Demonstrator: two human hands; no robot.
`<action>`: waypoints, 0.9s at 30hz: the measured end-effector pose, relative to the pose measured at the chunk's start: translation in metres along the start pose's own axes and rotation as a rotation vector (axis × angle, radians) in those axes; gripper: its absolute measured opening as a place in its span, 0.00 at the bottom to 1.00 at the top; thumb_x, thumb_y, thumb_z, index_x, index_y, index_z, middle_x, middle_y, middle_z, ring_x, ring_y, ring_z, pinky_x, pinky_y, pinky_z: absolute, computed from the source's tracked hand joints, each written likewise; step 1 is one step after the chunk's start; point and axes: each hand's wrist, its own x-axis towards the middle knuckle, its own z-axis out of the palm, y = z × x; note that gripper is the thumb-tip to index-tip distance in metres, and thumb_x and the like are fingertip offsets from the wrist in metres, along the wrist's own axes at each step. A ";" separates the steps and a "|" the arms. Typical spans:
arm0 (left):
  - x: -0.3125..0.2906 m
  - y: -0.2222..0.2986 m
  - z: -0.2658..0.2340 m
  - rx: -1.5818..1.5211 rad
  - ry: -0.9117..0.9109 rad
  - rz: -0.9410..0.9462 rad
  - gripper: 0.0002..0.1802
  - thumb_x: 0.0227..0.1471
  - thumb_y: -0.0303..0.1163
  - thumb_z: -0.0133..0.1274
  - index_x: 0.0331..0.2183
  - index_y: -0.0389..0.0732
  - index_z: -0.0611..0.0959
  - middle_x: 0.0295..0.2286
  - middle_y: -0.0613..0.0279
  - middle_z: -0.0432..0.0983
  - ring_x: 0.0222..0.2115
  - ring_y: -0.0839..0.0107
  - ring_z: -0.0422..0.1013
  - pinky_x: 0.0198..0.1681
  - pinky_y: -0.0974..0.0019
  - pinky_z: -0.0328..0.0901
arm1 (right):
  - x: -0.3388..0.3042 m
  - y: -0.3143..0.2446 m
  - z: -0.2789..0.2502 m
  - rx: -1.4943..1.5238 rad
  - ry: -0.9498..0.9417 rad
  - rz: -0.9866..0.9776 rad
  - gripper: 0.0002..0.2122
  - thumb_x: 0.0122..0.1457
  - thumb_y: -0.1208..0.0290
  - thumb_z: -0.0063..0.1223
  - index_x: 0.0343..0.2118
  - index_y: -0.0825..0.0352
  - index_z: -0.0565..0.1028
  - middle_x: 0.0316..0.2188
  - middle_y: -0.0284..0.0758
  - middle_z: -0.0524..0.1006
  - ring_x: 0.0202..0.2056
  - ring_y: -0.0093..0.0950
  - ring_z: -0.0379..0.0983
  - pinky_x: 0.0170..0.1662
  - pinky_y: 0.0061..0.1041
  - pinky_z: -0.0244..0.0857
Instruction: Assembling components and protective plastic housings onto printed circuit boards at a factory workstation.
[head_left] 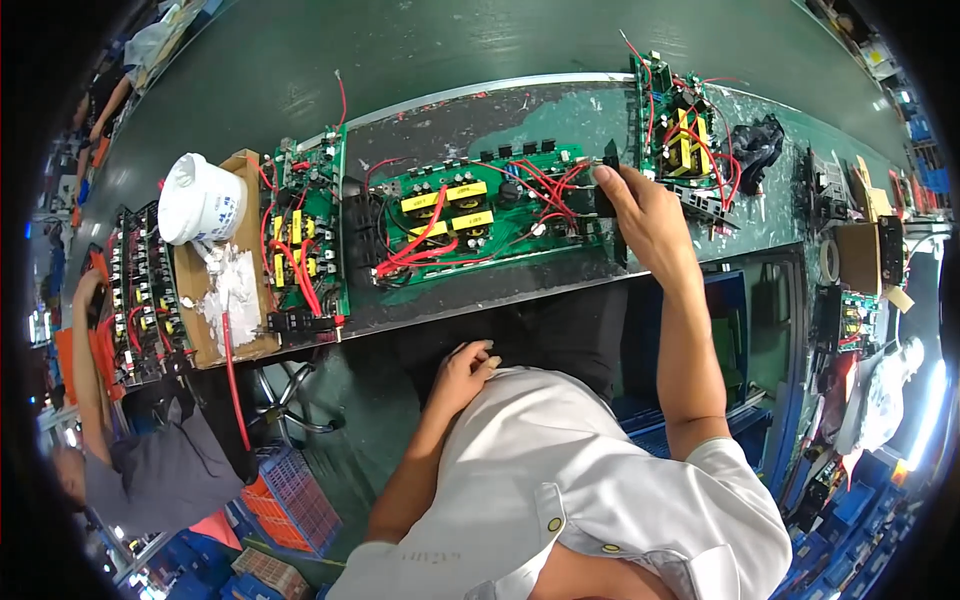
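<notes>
My right hand (645, 215) grips an upright black end panel (612, 210), thumb on top, at the right end of a long green circuit board (480, 215). The board lies on the bench with yellow-wrapped transformers (455, 197) and bundles of red wires (545, 190) on it. At the board's left end is another dark panel with black wires (368, 225). My left hand (465, 372) rests by my waist below the bench edge, fingers loosely curled together, with nothing seen in them.
Another green board (305, 225) stands to the left, one more (685, 140) to the right beside a crumpled black bag (757, 145). A white tub (200, 200) sits by a cardboard box (250, 330). At the far left a co-worker's arm (90, 370) reaches to the bench near more boards (140, 290).
</notes>
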 end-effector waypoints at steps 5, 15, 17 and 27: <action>0.018 0.010 0.009 -0.002 -0.068 -0.008 0.17 0.50 0.29 0.60 0.43 0.37 0.80 0.30 0.56 0.79 0.28 0.66 0.75 0.34 0.66 0.70 | 0.003 0.002 -0.002 -0.028 -0.027 -0.025 0.24 0.64 0.49 0.46 0.34 0.73 0.74 0.19 0.47 0.70 0.21 0.35 0.62 0.29 0.34 0.60; 0.040 0.105 -0.019 -0.061 -0.354 0.188 0.23 0.46 0.20 0.58 0.48 0.38 0.78 0.36 0.56 0.77 0.30 0.67 0.75 0.35 0.65 0.70 | -0.001 0.003 0.001 0.022 -0.008 -0.010 0.22 0.64 0.52 0.49 0.35 0.73 0.75 0.19 0.42 0.71 0.22 0.26 0.61 0.29 0.29 0.60; 0.031 0.140 -0.039 -0.113 -0.284 0.276 0.23 0.46 0.18 0.58 0.47 0.38 0.80 0.34 0.59 0.77 0.29 0.74 0.73 0.33 0.70 0.69 | -0.001 0.003 0.001 0.046 0.001 0.022 0.23 0.64 0.51 0.49 0.38 0.73 0.76 0.21 0.41 0.74 0.24 0.24 0.63 0.31 0.27 0.62; 0.047 0.173 -0.154 0.225 0.712 0.392 0.27 0.53 0.28 0.59 0.54 0.36 0.72 0.49 0.48 0.71 0.45 0.58 0.71 0.48 0.62 0.67 | -0.001 0.000 -0.001 0.102 0.010 0.090 0.26 0.61 0.51 0.54 0.45 0.76 0.76 0.31 0.41 0.80 0.34 0.21 0.72 0.40 0.21 0.66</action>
